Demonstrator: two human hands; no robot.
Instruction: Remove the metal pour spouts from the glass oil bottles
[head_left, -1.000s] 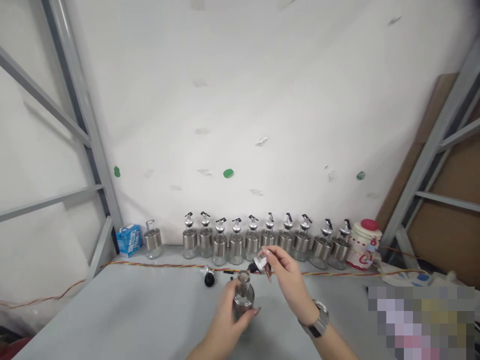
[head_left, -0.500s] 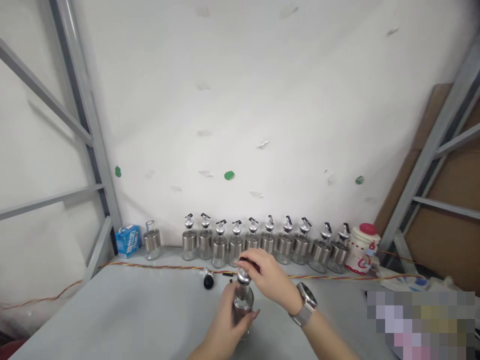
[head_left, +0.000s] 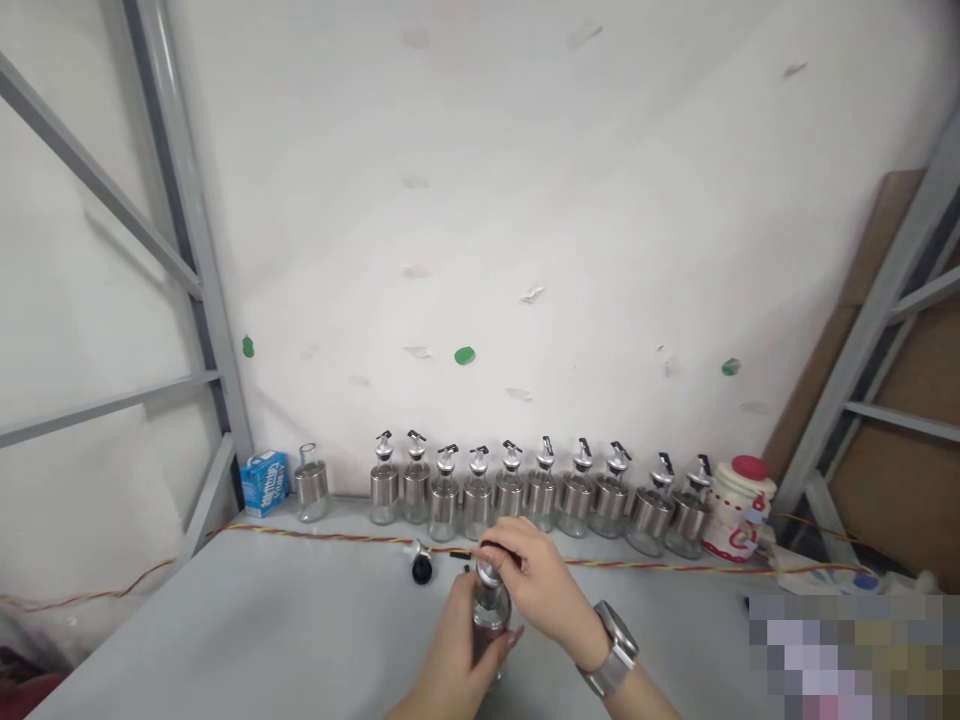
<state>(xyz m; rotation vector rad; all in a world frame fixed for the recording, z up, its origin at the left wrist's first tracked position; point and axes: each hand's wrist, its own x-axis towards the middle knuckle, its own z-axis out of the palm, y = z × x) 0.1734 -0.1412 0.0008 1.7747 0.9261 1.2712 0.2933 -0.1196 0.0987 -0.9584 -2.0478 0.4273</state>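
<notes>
My left hand (head_left: 469,645) is wrapped round a glass oil bottle (head_left: 492,612) with a metal band, held upright over the grey table (head_left: 300,610). On the bottle's neck sits a silver pourer stopper (head_left: 489,574). The fingers of my right hand (head_left: 529,570) are closed over the top of that stopper, hiding its black lever. A loose pourer stopper (head_left: 421,566) with a black plug lies on the table to the left of my hands. Small black pieces (head_left: 460,554) lie just behind the held bottle.
Several bottles with pourers (head_left: 445,500) line the wall. One bottle without a stopper (head_left: 311,488) stands left beside a blue box (head_left: 264,483). A white jar with a red lid (head_left: 739,510) is at right. A twisted wire (head_left: 337,538) crosses the table.
The stopper sits lower in the bottle's neck, and my right hand has come down slightly with it. My left hand keeps its grip. The whole view has shifted a little.
</notes>
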